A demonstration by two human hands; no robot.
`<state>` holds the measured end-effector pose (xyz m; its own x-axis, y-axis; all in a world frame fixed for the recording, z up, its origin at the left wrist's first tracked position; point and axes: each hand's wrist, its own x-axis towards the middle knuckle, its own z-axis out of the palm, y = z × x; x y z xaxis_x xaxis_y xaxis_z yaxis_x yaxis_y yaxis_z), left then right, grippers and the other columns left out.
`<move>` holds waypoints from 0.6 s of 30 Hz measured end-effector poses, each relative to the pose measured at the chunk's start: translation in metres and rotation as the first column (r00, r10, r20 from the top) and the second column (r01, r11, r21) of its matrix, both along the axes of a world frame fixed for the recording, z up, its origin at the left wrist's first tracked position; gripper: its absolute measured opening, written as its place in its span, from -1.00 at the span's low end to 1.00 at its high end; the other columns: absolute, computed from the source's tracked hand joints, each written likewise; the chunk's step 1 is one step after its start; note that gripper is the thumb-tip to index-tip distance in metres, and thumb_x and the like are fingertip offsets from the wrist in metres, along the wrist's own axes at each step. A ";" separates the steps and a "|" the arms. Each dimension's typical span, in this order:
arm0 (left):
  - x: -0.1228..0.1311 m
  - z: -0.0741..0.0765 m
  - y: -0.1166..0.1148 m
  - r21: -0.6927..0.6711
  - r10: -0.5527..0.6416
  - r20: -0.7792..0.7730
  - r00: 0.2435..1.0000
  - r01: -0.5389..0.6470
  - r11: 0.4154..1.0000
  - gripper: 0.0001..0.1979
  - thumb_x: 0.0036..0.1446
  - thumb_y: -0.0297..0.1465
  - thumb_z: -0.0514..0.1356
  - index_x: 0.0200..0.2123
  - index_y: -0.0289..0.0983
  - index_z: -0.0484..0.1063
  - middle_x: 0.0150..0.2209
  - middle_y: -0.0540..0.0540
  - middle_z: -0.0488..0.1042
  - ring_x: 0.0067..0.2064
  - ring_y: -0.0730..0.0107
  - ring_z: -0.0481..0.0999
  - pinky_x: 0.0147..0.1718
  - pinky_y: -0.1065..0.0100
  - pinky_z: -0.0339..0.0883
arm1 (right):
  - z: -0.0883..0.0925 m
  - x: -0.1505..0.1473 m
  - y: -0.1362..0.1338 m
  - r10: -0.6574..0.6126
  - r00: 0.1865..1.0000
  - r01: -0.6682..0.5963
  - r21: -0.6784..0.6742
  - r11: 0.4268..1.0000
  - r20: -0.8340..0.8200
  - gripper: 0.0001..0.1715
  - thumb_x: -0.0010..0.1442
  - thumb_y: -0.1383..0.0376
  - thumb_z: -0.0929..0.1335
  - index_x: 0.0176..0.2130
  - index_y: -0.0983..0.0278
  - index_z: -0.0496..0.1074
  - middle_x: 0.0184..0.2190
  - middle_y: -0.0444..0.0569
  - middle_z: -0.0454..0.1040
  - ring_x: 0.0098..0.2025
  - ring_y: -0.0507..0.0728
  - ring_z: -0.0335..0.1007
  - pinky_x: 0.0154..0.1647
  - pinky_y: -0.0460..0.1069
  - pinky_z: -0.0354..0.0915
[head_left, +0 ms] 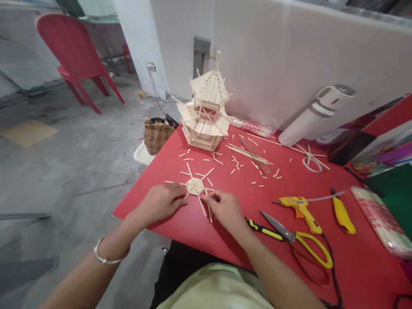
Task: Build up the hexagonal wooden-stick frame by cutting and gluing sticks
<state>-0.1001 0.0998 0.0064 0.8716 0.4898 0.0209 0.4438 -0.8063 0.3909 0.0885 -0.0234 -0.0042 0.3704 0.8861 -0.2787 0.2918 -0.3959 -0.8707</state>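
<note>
A small hexagonal piece of wooden sticks (195, 186) lies flat on the red tabletop (189, 223), with thin sticks radiating from its corners. My left hand (165, 201) rests at its left side, fingers curled together near one of the radiating sticks; what they hold, if anything, is hidden. On the right side, my right hand (223, 207) pinches a short wooden stick (210, 213) beside the lower right spokes. Behind the piece stands a two-tiered pagoda model (206, 113) made of similar sticks.
Stick offcuts, long sticks and a ruler (254, 155) lie beyond my hands. At right are scissors (291, 236), a yellow glue gun (299, 210), a yellow cutter (343, 212) and a white bottle (312, 118). A plaid bag (159, 135) sits past the left edge.
</note>
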 end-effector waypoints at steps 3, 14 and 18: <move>0.002 -0.006 -0.008 0.013 -0.002 -0.003 1.000 0.002 1.000 -0.76 0.28 -0.28 0.12 -0.38 -0.24 0.49 -0.36 -0.06 0.50 -0.35 0.37 0.47 -0.41 0.39 0.15 | -0.004 -0.001 0.004 -0.030 0.996 0.033 -0.027 0.999 0.087 -0.54 0.20 -0.02 0.34 -0.54 0.23 0.40 -0.73 -0.17 0.41 -0.67 0.03 0.36 -0.57 -0.12 0.22; 0.029 -0.001 0.027 0.049 -0.148 0.211 0.966 0.141 0.989 -0.73 0.27 -0.44 0.06 -0.30 -0.23 0.58 -0.32 -0.09 0.51 -0.27 0.36 0.46 -0.34 0.40 0.19 | 0.003 0.001 0.020 0.054 0.859 -0.008 -0.093 0.996 0.510 -0.52 0.26 0.07 0.32 -0.57 0.25 0.48 -0.63 -0.09 0.47 -0.56 0.02 0.30 -0.46 -0.07 0.05; 0.060 -0.001 0.049 0.032 -0.331 0.162 0.930 0.330 0.943 -0.75 0.22 -0.48 0.10 -0.27 -0.17 0.59 -0.32 -0.06 0.50 -0.29 0.40 0.46 -0.36 0.43 0.16 | 0.004 0.000 0.024 0.057 0.853 -0.006 -0.099 0.995 0.519 -0.59 0.23 0.10 0.34 -0.54 0.25 0.51 -0.62 -0.07 0.49 -0.57 0.03 0.30 -0.49 -0.07 0.01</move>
